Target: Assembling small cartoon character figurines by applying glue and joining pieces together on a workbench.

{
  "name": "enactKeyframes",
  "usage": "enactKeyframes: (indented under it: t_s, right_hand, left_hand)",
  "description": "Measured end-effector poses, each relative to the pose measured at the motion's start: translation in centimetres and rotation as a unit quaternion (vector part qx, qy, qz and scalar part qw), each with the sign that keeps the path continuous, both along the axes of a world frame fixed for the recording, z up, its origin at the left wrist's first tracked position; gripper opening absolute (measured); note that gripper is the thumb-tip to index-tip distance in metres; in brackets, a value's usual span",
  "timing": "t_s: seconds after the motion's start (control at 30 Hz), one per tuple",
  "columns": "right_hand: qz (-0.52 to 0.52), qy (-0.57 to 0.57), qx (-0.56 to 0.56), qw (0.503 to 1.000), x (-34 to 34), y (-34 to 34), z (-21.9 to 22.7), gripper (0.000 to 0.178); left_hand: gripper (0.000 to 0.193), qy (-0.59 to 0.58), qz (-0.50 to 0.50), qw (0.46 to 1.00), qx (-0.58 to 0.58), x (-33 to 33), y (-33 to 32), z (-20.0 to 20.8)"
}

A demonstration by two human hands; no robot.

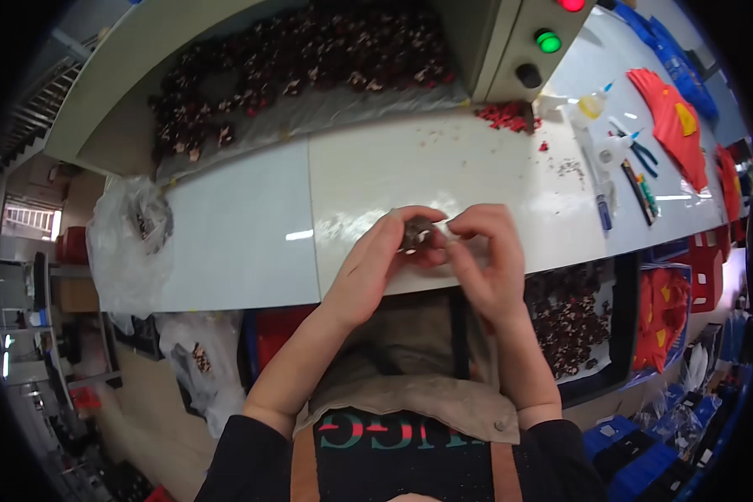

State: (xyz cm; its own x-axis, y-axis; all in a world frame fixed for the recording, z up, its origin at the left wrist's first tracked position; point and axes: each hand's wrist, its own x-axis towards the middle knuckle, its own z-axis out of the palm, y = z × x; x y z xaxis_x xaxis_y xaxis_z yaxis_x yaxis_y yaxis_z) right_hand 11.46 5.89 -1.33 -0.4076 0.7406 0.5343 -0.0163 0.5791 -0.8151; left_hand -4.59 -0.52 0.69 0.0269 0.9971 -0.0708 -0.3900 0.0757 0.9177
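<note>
Works over a white worktable point(376, 159), before a beige machine housing point(117, 92) heaped with dark-brown parts point(301, 63), with a black tray point(626, 322) under the bench at lower right. Has the left hand point(375, 255) curled around one small dark-brown piece point(416, 235) near the table's front edge, and the right hand point(489, 259) just beside, with thumb and forefinger nearly together; cannot tell whether pinching anything. Could easily lose the piece over that edge through a slackened fingertip hold.
</note>
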Motion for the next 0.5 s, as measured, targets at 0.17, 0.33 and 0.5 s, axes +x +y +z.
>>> enactKeyframes:
  t_s: [0.17, 0.33, 0.5]
  right_hand:
    - [-0.003, -0.009, 0.049, 0.999, -0.2, 0.8, -0.9, 0.026]
    - [0.008, -0.006, 0.022, 1.000, 0.4, 1.3, -1.7, 0.028]
    - [0.026, -0.011, 0.026, 0.999, 0.7, 2.0, -2.0, 0.032]
  left_hand:
    - [0.057, 0.004, -0.014, 1.000, -0.011, 0.3, 0.5, -1.4]
    - [0.060, 0.020, -0.019, 0.999, -0.036, 0.9, 1.2, -2.4]
    - [0.060, 0.044, -0.017, 0.998, -0.034, 1.3, 1.9, -2.4]
